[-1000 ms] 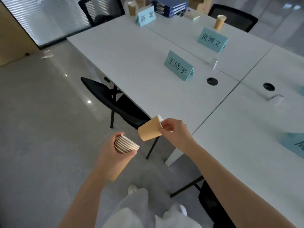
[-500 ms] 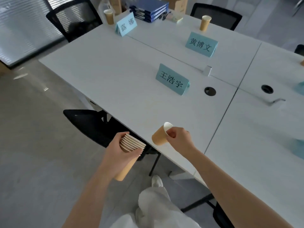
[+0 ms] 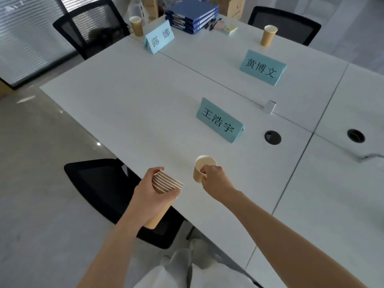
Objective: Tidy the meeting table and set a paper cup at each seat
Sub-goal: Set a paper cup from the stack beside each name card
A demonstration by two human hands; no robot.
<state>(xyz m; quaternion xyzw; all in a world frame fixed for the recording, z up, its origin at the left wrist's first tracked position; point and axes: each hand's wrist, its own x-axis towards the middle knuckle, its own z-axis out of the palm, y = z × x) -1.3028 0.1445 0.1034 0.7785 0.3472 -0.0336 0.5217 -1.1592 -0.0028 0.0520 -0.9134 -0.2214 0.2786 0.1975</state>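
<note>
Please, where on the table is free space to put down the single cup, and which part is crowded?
Free: the bare strip between the near table edge and the nearest name card, right by the cup in the right hand. Crowded: the far end, with blue folders, pens and another cup.

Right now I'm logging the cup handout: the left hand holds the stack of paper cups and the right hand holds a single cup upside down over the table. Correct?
Not quite. In the head view the single cup in the right hand is mouth-up, not upside down. The left hand does hold the stack of paper cups.
</note>
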